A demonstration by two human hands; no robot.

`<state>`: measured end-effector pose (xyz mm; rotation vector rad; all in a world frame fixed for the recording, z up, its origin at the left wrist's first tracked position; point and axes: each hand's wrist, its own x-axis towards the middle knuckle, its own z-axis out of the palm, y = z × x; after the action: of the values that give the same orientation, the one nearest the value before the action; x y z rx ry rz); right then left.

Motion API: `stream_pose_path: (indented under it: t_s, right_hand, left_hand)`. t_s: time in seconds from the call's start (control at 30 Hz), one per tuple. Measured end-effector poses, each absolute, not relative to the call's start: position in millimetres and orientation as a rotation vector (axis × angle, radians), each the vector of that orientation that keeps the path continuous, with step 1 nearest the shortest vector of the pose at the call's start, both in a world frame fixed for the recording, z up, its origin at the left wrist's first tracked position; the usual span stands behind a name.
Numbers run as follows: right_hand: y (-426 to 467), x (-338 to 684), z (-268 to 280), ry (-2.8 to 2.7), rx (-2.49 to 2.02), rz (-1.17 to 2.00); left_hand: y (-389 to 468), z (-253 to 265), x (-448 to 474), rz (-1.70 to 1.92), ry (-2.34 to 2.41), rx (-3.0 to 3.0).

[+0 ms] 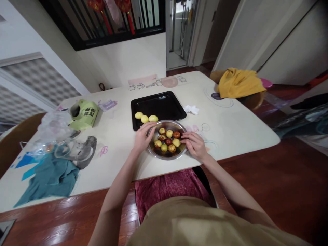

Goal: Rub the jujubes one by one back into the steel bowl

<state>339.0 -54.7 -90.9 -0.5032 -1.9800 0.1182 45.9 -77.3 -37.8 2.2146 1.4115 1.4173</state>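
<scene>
A round metal bowl point(167, 158) stands at the table's near edge, holding several jujubes point(168, 141), some yellow-green, others blotched or fully red-brown. On its left rim rests my left hand point(144, 136), fingers curved along the edge and thumb apart from them. My right hand point(196, 145) is at the opposite rim, its bent fingertips reaching just inside, close to a yellow jujube point(176, 142). Behind the bowl lies a black baking tray point(159, 102), overlapped by the bowl at its near edge. Three yellow-green jujubes point(145, 119) sit in the tray's near left part.
A crumpled white tissue point(191, 109) lies right of the tray. On the left are a green printed bag point(87, 114), clear plastic bags point(52, 126), a clear cup point(63, 150) and a teal cloth point(52, 176). A yellow cloth point(239, 83) hangs over a chair at the far right.
</scene>
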Motion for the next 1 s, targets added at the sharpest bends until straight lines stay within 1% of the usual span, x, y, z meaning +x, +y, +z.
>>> stream_pose_path:
  t_s: [0.17, 0.33, 0.47, 0.6, 0.7, 0.83, 1.0]
  right_hand:
    - [-55.3, 340.7, -91.4, -1.997, -0.535, 0.138]
    - [-51.3, 341.1, -76.2, -2.002, -0.600, 0.176]
    - [-36.8, 326.4, -51.8, -2.017, -0.676, 0.238]
    - [-6.4, 297.4, -32.4, -2.116, -0.637, 0.255]
    - [23.8, 271.4, -25.2, -2.255, -0.595, 0.245]
    - [58.7, 236.6, -19.0, -2.456, -0.584, 0.263]
    - [78.5, 203.0, -9.6, -2.641, -0.735, 0.312]
  left_hand:
    - [-79.1, -40.4, 51.3, 1.547, 1.425, 2.002]
    - [-81.2, -47.4, 49.9, 1.568, 1.235, 1.954]
    - [-79.4, -58.5, 45.1, 1.533, 1.122, 2.015]
    - [-75.7, -66.6, 40.8, 1.510, 0.997, 2.140]
    - [-75.1, -68.7, 39.3, 1.465, 0.905, 2.222]
    - [-78.6, -69.3, 37.9, 1.394, 0.916, 2.252]
    - [-85.3, -69.3, 33.5, 1.296, 0.827, 2.339]
